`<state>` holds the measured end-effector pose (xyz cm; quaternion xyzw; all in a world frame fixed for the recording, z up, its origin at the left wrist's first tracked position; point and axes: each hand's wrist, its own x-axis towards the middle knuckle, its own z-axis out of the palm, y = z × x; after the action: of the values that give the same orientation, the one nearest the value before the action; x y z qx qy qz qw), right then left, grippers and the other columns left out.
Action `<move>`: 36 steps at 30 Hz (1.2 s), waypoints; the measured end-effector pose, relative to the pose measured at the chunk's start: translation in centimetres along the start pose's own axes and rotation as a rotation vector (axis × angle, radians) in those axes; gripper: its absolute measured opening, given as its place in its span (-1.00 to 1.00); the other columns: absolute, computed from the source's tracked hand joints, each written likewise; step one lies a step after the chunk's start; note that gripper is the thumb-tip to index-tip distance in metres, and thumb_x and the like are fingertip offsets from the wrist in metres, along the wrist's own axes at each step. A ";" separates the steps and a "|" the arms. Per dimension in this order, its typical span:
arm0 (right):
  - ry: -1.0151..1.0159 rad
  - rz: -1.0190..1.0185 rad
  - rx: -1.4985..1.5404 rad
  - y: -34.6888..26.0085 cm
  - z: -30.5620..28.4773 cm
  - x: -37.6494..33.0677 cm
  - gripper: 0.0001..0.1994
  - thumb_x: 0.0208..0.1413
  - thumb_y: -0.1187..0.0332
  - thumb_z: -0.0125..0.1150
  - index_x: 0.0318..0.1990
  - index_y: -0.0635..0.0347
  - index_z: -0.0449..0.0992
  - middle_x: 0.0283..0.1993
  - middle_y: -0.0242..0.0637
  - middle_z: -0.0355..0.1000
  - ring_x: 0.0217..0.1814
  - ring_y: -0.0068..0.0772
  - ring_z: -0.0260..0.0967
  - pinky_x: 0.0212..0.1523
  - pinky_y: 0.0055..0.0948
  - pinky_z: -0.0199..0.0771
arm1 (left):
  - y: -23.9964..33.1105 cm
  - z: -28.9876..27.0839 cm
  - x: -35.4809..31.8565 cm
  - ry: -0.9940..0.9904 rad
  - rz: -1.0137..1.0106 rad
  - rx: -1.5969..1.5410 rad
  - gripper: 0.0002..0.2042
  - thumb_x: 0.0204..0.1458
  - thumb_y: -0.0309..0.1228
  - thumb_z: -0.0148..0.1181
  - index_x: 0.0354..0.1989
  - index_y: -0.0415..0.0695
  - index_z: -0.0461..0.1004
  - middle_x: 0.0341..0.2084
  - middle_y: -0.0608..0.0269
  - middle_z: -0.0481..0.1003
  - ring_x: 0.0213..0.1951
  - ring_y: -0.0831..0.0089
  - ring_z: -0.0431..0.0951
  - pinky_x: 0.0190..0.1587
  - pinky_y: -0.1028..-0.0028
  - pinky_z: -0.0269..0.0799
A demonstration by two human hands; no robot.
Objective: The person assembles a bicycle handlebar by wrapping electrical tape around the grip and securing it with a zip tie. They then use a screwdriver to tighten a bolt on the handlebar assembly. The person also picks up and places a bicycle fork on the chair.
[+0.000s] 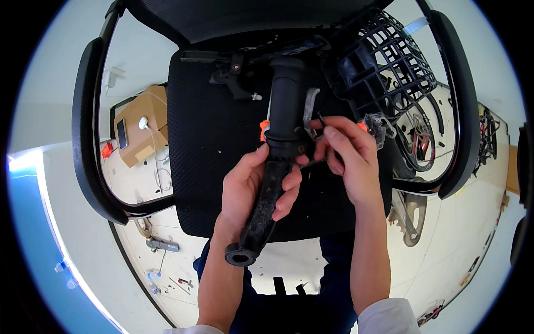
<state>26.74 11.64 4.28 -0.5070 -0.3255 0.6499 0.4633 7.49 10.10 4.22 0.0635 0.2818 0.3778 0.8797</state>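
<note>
Down the middle of the frame, the left hand [240, 181] is wrapping snugly around a scuffed black tapered piece [261, 206], its hollow round end pointing toward the lower left. Just above, a dark collar [285, 147] is meeting that piece's upper end, with a ribbed black cylinder [287, 100] running up from it. And here's the right hand [353, 150], right of centre: thumb and fingers are closing to a narrow pinch on a thin dark piece [321, 119], too small to identify, just beside a grey metal lever [310, 108].

The step in hand is looking like fine work around the collar, with the left hand steadying and the right doing the delicate part. The next move is calling for a firm left hold and careful fingertip alignment. Everything is resting over the black chair seat [192, 145], while a black basket [389, 61] is sitting at upper right.
</note>
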 end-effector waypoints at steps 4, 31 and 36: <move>0.010 -0.177 -0.315 -0.2 -0.3 -0.8 -0.84 0.19 0.56 0.13 -0.10 0.39 0.54 -0.41 -0.28 0.54 -0.50 -0.66 0.39 -0.42 -0.68 0.38 | 0.0 0.0 0.8 0.074 0.069 0.055 -0.45 0.29 -0.04 -0.25 -0.04 -0.40 0.36 -0.55 0.25 0.37 -0.68 0.53 0.35 -0.67 0.58 0.30; 0.076 -0.269 -0.696 1.1 -2.6 -2.6 -0.93 0.03 0.54 0.30 -0.31 0.28 0.60 -0.52 -0.26 0.53 -0.64 -0.50 0.35 -0.57 -0.55 0.28 | -3.1 0.9 1.9 0.198 0.095 0.465 -0.55 0.22 -0.12 -0.06 -0.02 -0.33 0.41 -0.54 0.28 0.40 -0.64 0.54 0.42 -0.60 0.57 0.33; 0.045 -0.162 -0.639 1.6 -2.3 -2.8 -0.93 0.05 0.55 0.28 -0.29 0.30 0.59 -0.52 -0.23 0.53 -0.62 -0.46 0.40 -0.55 -0.52 0.31 | -3.4 0.3 1.7 0.225 0.115 0.577 -0.57 0.22 -0.14 -0.05 -0.03 -0.32 0.42 -0.54 0.27 0.41 -0.64 0.54 0.42 -0.60 0.57 0.33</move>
<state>28.69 8.30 3.23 -0.6136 -0.5418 0.4645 0.3380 10.74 8.89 2.64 0.2844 0.4688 0.3361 0.7658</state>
